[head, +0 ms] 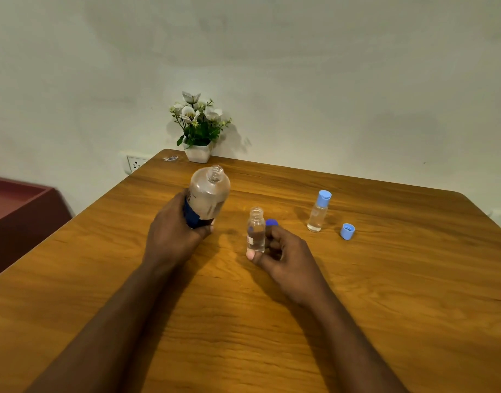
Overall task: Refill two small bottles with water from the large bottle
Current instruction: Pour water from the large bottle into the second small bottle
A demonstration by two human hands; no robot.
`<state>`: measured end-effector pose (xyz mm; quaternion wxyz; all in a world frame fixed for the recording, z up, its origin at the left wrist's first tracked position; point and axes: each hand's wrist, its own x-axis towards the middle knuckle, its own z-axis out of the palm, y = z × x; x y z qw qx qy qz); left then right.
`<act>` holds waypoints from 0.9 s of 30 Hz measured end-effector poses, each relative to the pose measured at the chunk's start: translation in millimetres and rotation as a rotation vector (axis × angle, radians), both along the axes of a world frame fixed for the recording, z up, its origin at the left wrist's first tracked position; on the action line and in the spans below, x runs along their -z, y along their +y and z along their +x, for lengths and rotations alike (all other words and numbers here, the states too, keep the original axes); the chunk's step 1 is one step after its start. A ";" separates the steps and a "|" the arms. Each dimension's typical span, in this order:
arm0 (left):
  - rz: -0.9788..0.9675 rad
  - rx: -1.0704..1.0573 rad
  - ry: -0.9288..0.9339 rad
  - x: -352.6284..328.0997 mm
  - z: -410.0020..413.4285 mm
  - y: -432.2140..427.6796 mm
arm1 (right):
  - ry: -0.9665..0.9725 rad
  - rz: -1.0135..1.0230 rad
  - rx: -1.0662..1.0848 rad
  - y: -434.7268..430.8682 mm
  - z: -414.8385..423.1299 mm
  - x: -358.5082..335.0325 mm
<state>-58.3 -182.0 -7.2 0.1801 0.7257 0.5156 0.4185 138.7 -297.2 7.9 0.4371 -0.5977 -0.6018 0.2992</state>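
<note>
The capped small bottle (pixel 318 211) standing far right on the bench (pixel 385 293) looks already filled, while the left hand (pixel 172 236) holds the uncapped large bottle (pixel 208 198) in its grip, the right hand (pixel 280 251) steadying the open small bottle (pixel 256 230), seemingly part full.

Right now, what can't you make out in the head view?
- Large bottle: lower body hidden by left hand.
- Dark blue cap: mostly hidden behind right hand and open small bottle.
- Bottle label text: too small, blurred.
- Small item by flower pot: too small to identify.
</note>
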 end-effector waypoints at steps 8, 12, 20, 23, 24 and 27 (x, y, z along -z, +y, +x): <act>-0.103 0.000 -0.103 5.2 -2.5 2.7 | -0.055 0.039 0.013 0.5 2.8 4.0; -0.124 -0.092 -0.093 3.2 0.1 -6.4 | -0.067 0.051 0.025 0.2 4.5 5.1; 0.210 0.005 -0.056 -3.0 24.7 -60.4 | -0.038 0.058 0.107 -3.1 5.9 3.4; 0.144 0.152 0.085 2.3 49.0 -77.0 | -0.041 0.050 0.164 -5.3 7.8 0.6; 0.108 0.180 0.100 3.8 57.4 -80.5 | -0.038 0.051 0.184 -5.9 8.3 -0.2; 0.017 0.223 0.112 6.8 78.7 -87.0 | -0.028 0.055 0.257 -6.2 10.9 -2.1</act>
